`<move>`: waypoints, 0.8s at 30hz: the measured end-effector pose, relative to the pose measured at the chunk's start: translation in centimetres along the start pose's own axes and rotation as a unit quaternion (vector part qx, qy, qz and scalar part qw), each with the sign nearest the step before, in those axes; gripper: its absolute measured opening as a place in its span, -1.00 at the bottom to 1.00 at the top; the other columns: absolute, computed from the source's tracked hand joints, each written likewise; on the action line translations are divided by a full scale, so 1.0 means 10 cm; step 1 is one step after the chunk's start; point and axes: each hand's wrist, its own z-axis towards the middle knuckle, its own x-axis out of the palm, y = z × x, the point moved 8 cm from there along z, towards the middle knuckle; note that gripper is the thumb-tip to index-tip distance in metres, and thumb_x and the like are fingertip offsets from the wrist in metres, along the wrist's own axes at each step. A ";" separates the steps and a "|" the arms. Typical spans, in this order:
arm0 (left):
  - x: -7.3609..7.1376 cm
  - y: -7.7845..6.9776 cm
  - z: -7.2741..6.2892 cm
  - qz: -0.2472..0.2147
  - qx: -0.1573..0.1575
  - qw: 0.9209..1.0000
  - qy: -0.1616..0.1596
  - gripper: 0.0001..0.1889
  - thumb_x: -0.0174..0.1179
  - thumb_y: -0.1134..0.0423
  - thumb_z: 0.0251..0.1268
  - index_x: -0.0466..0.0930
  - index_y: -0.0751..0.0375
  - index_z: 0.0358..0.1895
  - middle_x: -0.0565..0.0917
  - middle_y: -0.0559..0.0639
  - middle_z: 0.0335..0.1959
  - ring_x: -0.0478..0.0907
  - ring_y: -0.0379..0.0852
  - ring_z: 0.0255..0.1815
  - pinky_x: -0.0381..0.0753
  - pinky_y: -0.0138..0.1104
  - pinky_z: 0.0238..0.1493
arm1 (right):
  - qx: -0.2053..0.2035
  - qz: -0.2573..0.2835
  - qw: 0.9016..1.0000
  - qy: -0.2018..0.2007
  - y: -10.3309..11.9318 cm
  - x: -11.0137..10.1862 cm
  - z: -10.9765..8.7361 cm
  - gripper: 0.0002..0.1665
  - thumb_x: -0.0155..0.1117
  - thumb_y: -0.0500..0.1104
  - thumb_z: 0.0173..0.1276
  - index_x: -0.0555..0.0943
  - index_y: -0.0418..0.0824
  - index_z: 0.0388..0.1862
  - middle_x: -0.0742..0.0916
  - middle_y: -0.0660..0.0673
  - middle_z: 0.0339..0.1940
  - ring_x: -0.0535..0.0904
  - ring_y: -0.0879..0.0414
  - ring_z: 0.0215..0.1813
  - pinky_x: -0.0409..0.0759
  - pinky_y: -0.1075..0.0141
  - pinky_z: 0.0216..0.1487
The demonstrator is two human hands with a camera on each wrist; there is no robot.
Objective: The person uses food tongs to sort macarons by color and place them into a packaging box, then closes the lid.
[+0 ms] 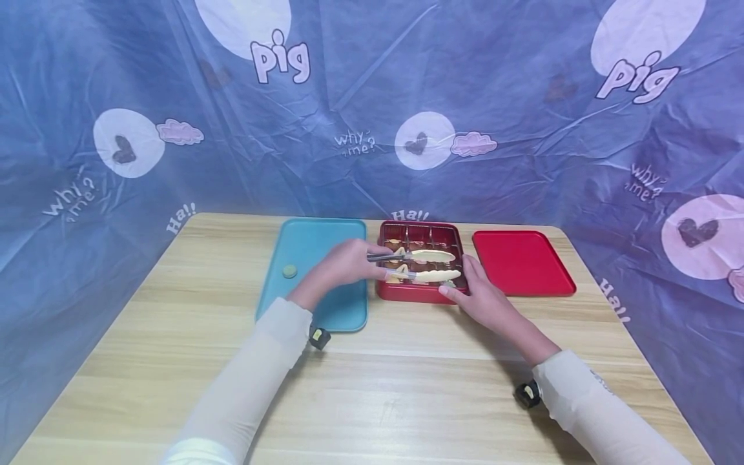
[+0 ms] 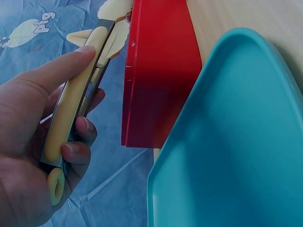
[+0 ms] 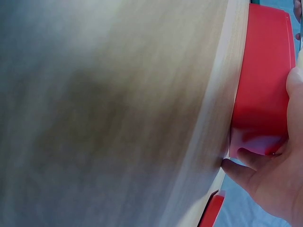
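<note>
Off-white fabric sleeves [image 1: 235, 381] sit nearest; left hand [image 1: 349, 261] grips cream-and-grey tongs [image 2: 75, 97] above a red rectangular compartmented box [image 1: 415, 294]; right hand [image 1: 484, 292] holds its corner. Tongs seem light, stiff, best pinched mid-handle.

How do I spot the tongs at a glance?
On the wooden table, find the divided red box between the teal tray and the flat red tray. The tongs reach over its compartments, held in the left grip. Unlike the box and trays, they have two pale cream tips, held apart.
</note>
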 end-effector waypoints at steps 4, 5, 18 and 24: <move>-0.06 0.04 -0.05 -0.007 0.006 1.000 -0.012 -0.36 0.48 -0.11 0.10 0.57 -0.27 0.32 0.63 -0.08 0.29 0.15 -0.20 -0.70 0.23 -0.34 -0.69 | 0.002 -0.001 1.000 0.000 0.00 0.00 0.00 0.39 0.01 0.65 0.22 -0.26 -0.14 0.68 -0.03 -0.21 0.70 0.11 -0.37 0.59 0.27 -0.38 0.39; -0.08 0.06 -0.07 -0.009 0.007 1.000 -0.016 -0.35 0.48 -0.11 0.09 0.57 -0.27 0.32 0.61 -0.09 0.32 0.17 -0.18 -0.68 0.26 -0.32 -0.67 | 0.002 0.000 1.000 0.000 0.00 0.00 0.00 0.39 0.01 0.64 0.22 -0.27 -0.13 0.68 -0.03 -0.21 0.70 0.11 -0.37 0.59 0.27 -0.39 0.39; -0.42 0.50 -0.54 -0.030 -0.015 0.997 -0.071 -0.30 0.53 -0.08 0.01 0.56 -0.26 0.33 0.54 -0.01 0.40 0.56 0.04 0.13 0.67 -0.12 -0.13 | 0.005 0.001 1.000 0.003 0.00 0.01 0.02 0.37 0.03 0.63 0.22 -0.27 -0.08 0.69 -0.01 -0.20 0.69 0.13 -0.34 0.58 0.33 -0.39 0.35; -0.55 0.79 -0.88 -0.029 -0.042 0.996 -0.079 -0.27 0.48 -0.16 0.05 0.52 -0.23 0.38 0.50 0.03 0.43 0.48 0.11 0.36 0.56 0.04 0.26 | 0.007 0.006 1.000 0.006 -0.01 0.03 0.01 0.37 0.03 0.62 0.23 -0.28 -0.07 0.69 -0.01 -0.20 0.69 0.13 -0.34 0.58 0.33 -0.39 0.35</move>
